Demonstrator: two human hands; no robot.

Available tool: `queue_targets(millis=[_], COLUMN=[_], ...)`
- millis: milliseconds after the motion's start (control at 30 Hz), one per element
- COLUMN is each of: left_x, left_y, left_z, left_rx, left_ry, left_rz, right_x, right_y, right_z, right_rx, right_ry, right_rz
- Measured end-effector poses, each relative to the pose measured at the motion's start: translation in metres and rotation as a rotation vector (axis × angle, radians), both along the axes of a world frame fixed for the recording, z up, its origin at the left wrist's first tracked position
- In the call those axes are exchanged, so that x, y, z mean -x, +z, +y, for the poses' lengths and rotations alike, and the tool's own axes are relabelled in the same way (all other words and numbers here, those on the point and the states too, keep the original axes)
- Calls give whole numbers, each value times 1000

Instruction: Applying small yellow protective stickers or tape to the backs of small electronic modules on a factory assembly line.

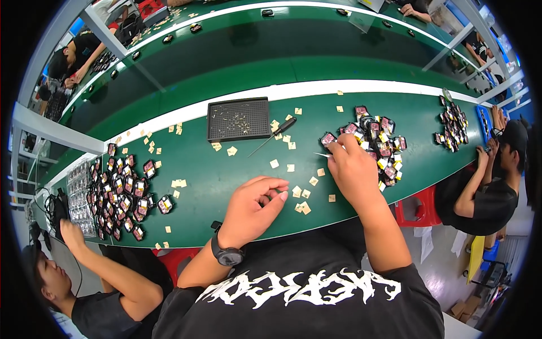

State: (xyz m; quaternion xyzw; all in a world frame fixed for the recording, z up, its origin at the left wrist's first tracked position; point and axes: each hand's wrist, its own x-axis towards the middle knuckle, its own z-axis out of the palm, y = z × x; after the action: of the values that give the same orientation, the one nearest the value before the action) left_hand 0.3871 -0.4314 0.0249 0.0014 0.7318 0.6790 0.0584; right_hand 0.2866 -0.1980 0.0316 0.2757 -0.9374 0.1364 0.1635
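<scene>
My right hand is closed on a thin, pointed metal tool, apparently tweezers, whose tip sticks out to the left of the fingers. Just beyond it lies a small black device with a pinkish face and a white label, at the edge of a pile of similar devices; the hand covers part of this pile. My left hand, a black watch on its wrist, hovers over the bench with fingers loosely curled. A gap shows between thumb and forefinger, and nothing is visible in it. Small beige square pieces lie between the hands.
A black tray with small metal parts stands beyond my hands, a screwdriver beside it. Larger device piles lie at left and far right. People sit on both sides. Behind a white rail runs a green belt carrying devices.
</scene>
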Motion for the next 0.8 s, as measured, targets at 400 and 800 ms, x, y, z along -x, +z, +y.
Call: queue_targets(millis=[400, 800], left_x=[-4, 1], left_y=[-11, -12], left_z=[1, 5], left_rx=[15, 121], left_ry=[5, 35], left_rz=[-38, -83], right_x=[17, -3], right_y=[-12, 23], right_z=[-18, 14], right_rx=[86, 424], right_ry=[-78, 92], right_rz=[-109, -434])
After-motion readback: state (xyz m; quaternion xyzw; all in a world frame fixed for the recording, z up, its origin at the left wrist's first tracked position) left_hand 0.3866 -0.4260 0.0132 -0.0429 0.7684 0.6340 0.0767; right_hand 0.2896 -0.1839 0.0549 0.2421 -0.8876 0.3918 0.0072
